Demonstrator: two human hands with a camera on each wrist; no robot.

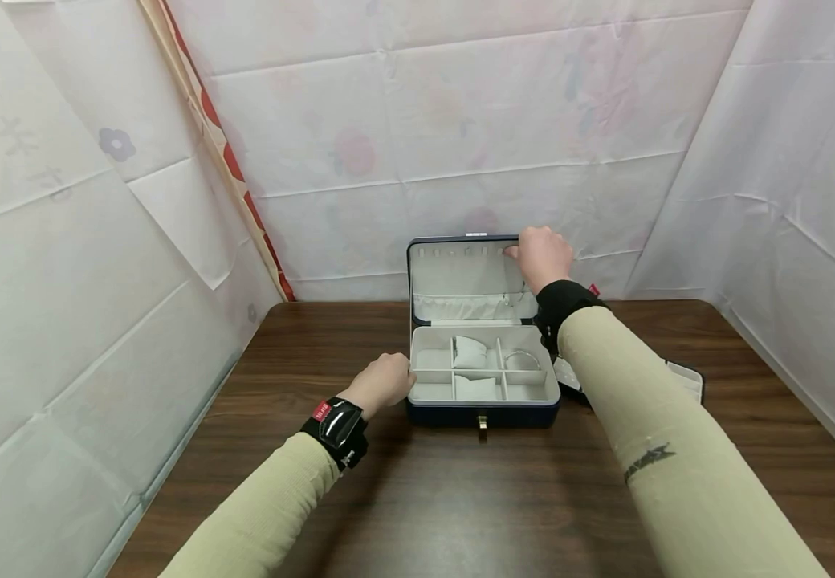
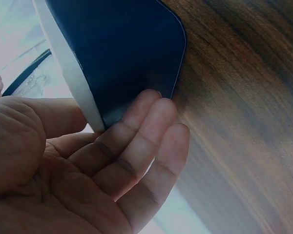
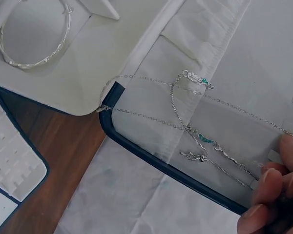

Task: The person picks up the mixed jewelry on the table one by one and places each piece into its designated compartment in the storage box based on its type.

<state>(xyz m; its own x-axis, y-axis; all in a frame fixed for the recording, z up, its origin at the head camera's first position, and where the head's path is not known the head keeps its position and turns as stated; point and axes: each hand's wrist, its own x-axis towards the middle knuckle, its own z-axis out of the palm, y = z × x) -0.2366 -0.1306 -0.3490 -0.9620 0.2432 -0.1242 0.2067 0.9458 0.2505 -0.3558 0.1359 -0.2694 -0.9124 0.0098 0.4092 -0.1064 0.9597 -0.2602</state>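
Observation:
A navy jewelry box (image 1: pixel 454 416) stands with its lid (image 1: pixel 454 273) raised. My left hand (image 1: pixel 383 381) grips the box's left wall, the thumb at the pale rim and the other fingers against the dark outside (image 2: pixel 127 44). Up at the lid's right corner, my right hand (image 1: pixel 546 257) pinches a thin silver necklace (image 3: pixel 229 105) at the row of hooks. The chain droops to the hinge corner. Beside it hangs a silver bracelet with teal stones (image 3: pixel 205 139), its upper end partly hidden by the fingers. A silver bangle (image 3: pixel 27 66) lies in a right compartment.
Two white cushions (image 1: pixel 470 353) sit in the middle compartments. A gold clasp (image 1: pixel 482 422) is on the box front. To the right, partly under my right arm, lies a pale-lined tray (image 3: pixel 14 161). Behind the wooden table (image 1: pixel 432 498) hangs a white patterned cloth (image 1: pixel 360 96).

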